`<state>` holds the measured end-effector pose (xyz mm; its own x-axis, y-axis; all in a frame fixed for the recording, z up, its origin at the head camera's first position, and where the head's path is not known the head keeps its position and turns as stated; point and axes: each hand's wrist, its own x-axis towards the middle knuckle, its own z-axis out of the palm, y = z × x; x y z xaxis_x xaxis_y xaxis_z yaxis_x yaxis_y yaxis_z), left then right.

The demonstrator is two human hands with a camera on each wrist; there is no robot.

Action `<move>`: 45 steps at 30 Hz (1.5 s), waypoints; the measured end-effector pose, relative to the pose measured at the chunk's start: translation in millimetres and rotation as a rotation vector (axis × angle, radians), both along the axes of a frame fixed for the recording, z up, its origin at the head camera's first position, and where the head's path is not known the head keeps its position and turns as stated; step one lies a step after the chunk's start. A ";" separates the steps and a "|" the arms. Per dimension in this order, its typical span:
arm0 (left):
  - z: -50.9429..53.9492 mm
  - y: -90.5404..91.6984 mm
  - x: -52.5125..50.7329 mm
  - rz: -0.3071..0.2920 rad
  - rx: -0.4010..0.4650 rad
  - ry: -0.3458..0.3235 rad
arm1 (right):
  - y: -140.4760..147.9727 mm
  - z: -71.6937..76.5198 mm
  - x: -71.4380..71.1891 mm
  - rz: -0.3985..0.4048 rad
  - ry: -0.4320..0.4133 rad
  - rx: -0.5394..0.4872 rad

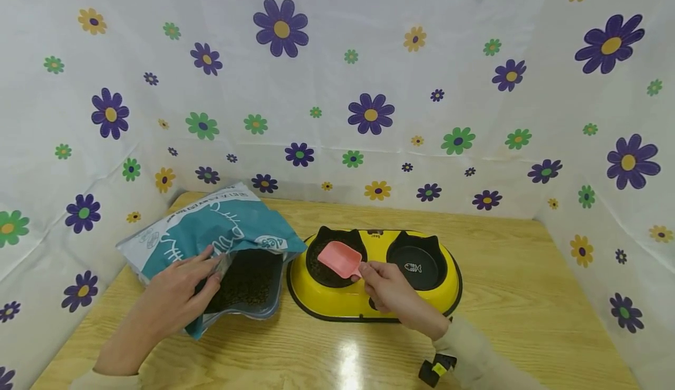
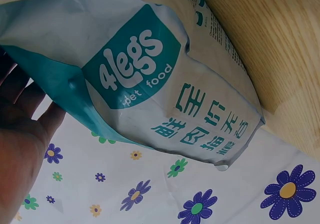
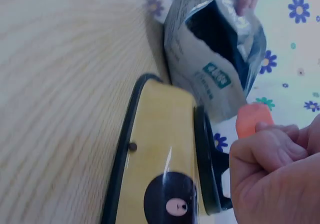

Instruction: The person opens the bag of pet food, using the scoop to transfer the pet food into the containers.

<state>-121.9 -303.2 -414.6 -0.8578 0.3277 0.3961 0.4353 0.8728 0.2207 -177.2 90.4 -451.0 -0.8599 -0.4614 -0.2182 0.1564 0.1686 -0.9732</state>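
Note:
My left hand point(image 1: 176, 290) grips the edge of a teal and white pet food bag point(image 1: 203, 223) and holds its mouth apart. Brown kibble point(image 1: 245, 284) shows inside. In the left wrist view, the bag's printed face point(image 2: 135, 64) fills the middle, with the fingers at its rim. My right hand point(image 1: 395, 293) pinches the handle of a pink scoop point(image 1: 340, 258) over the left black bowl point(image 1: 316, 243). The scoop's pink inside is visible, with no kibble seen on it. Some kibble lies in that bowl, partly hidden by the scoop.
Both bowls sit in a yellow double-bowl holder point(image 1: 327, 303) with a black base rim. The right bowl point(image 1: 416, 258) has a fishbone print on its bottom. A wooden table point(image 1: 506, 296) lies beneath, and flower-printed cloth point(image 1: 321, 79) hangs around it.

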 end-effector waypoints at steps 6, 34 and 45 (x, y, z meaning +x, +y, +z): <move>0.1 0.5 0.3 0.000 0.000 -0.001 | -8.2 5.7 12.0 0.134 -0.039 -0.047; 1.6 -4.2 -4.3 -0.080 -0.110 0.077 | -120.3 0.4 40.5 0.205 1.286 0.778; 0.0 -3.1 -2.5 -0.067 -0.098 0.062 | -139.0 -14.0 33.6 0.138 1.528 1.099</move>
<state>-124.4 -306.3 -414.6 -0.8075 0.4233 0.4108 0.5036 0.8574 0.1064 -143.5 -48.5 -465.1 -0.5483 -0.7403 0.3890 -0.6895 0.6634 0.2906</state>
